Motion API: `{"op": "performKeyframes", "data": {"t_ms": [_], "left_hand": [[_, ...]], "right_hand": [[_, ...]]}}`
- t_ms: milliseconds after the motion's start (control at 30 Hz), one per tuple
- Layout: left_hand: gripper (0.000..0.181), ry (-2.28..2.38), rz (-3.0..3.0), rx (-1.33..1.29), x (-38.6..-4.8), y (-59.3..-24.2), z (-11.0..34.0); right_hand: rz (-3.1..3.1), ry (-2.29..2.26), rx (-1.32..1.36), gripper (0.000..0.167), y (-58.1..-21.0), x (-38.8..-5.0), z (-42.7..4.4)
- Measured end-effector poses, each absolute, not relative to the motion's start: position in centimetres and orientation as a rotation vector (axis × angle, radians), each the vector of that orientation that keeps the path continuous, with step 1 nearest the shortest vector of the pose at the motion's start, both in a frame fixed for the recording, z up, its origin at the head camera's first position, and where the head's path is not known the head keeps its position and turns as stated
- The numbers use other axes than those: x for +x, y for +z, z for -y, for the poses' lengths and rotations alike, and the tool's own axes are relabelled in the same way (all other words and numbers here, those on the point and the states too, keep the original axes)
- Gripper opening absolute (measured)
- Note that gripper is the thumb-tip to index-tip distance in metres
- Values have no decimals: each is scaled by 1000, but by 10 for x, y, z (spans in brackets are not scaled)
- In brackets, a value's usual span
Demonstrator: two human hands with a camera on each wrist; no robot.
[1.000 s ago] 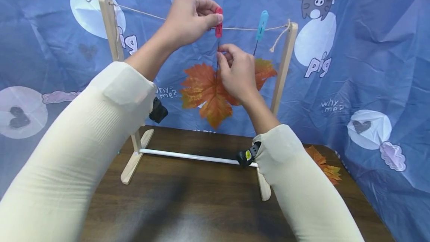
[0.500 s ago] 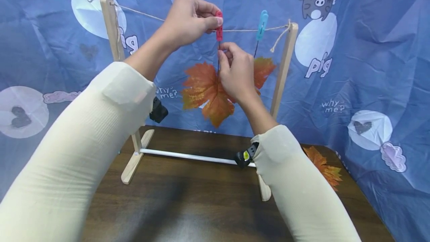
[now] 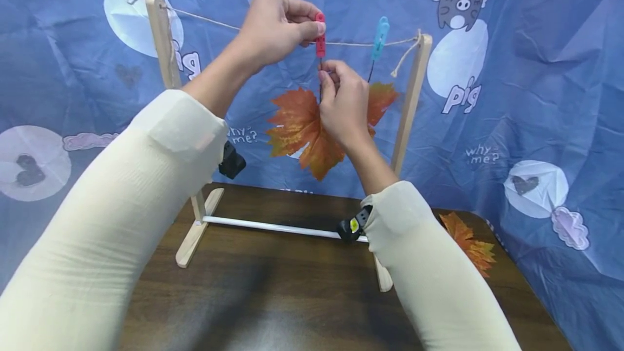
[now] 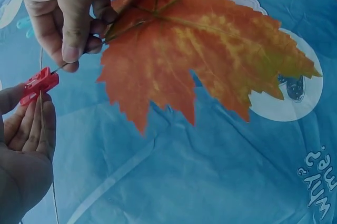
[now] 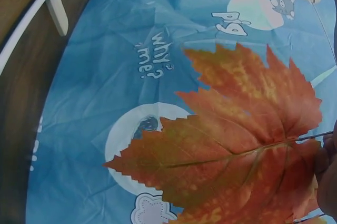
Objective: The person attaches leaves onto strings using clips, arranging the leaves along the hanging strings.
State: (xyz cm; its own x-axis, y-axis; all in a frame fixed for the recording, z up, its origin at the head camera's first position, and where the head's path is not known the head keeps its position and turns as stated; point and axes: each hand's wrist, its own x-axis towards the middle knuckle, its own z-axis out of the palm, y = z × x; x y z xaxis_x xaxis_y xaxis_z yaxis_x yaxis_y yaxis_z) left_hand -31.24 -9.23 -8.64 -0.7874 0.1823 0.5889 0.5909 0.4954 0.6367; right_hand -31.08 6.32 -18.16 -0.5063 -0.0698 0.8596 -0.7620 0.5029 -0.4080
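Observation:
My left hand [image 3: 280, 28] pinches a red clothespin [image 3: 320, 42] at the twine line [image 3: 351, 44]. Just below, my right hand [image 3: 345, 99] pinches the thin dark stem of an orange maple leaf [image 3: 304, 129], which hangs beneath the pin. In the left wrist view the stem's upper end meets the jaws of the red clothespin [image 4: 40, 86], and the twine passes by the pin. The leaf [image 5: 237, 145] fills much of the right wrist view, with only part of my right hand [image 5: 327, 174] at the edge. My right hand partly covers the leaf in the head view.
A light blue clothespin [image 3: 381, 38] on the line holds a second maple leaf [image 3: 382, 102] by its stem. Wooden posts [image 3: 411, 102] carry the line, joined below by a white rod [image 3: 273, 227]. Another leaf [image 3: 468, 242] lies on the dark table [image 3: 253, 297] at the right.
The red clothespin and both hands have shifted very slightly to the right. The leaf has swung a little right and up. Both grips stay the same.

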Motion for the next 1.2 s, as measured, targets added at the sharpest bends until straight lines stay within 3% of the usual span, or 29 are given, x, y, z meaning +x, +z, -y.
{"op": "performKeyframes", "data": {"t_ms": [633,1200], "left_hand": [[26,-1251,2329,-624,-312,-87,92],[44,-1088,2348,-673,-314,-87,96]], "right_hand": [[1916,1125,617,25,-178,-309,-61],[1994,1149,575,22,-172,-303,-62]]}}
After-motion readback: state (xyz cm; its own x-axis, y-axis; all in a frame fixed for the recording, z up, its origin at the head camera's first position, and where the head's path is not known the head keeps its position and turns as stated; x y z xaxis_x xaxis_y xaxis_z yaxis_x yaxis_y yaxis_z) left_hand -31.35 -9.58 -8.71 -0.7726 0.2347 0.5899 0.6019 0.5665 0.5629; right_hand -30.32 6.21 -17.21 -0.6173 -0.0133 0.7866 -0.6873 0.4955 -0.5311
